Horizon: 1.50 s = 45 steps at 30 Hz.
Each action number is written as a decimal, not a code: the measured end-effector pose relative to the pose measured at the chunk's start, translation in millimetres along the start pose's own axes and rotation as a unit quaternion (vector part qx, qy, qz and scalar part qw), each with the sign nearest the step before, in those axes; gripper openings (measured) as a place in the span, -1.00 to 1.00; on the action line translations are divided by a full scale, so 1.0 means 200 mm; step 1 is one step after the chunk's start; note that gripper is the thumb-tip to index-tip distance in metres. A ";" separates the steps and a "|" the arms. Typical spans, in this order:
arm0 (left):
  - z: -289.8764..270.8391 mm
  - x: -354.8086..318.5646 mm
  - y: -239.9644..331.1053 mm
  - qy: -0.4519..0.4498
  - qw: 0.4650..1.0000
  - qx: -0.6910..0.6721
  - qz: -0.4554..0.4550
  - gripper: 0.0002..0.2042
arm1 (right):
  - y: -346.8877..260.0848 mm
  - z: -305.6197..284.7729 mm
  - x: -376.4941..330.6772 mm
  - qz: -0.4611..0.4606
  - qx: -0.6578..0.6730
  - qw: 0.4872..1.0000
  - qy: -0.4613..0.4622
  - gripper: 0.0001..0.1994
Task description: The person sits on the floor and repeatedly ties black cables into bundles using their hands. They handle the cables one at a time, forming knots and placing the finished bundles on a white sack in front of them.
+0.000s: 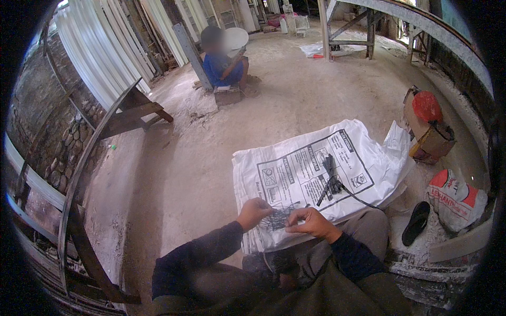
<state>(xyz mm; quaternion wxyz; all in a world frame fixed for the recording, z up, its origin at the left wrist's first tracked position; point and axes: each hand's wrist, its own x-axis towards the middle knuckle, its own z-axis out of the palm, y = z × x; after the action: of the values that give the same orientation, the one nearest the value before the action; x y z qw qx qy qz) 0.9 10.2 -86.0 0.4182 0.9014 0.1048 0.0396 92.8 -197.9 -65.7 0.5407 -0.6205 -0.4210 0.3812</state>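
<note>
Dark strands point(278, 217), thin and netlike, lie between the person's two hands, at the near part of a white printed sack point(246, 171). The left hand point(256, 213) has its grip together, seemingly clamped on the strands' left end; the right hand point(311, 222) pinches, thumb to forefinger, at their right end, though whether on one strand or several is too small to tell. Light, even tension probably serves best here, with the strands fanned over the pale sack where each shows clearly; a hard tug could tangle or snap them. Just beyond, a loose bundle of black strips point(331, 184) rests on the sack, its long tail running toward the right knee, so sleeves should pass clear of it. Off to the right lies a black sandal point(416, 224), then a carton point(441, 139); far ahead sits a person in blue point(221, 68).
</note>
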 end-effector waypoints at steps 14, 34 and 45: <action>0.06 -0.06 0.31 -0.296 0.923 -0.228 0.089 -0.89 | 0.12 -0.08 0.05 -0.033 -0.203 0.919 0.336 -0.84; -0.11 0.01 0.13 0.114 0.969 -0.184 -0.115 -0.79 | 0.11 -0.04 0.03 -0.078 0.054 0.995 -0.003 -0.82; -0.12 -0.02 0.28 0.107 0.992 -0.037 -0.051 -0.81 | -0.11 0.01 -0.01 -0.052 0.010 0.995 -0.084 -0.85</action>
<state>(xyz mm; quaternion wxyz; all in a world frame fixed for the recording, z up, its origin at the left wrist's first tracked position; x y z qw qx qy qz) 1.1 -9.1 -28.0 0.4392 0.8693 0.1930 0.1189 88.6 -197.9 -44.7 0.5288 -0.5580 -0.4928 0.4077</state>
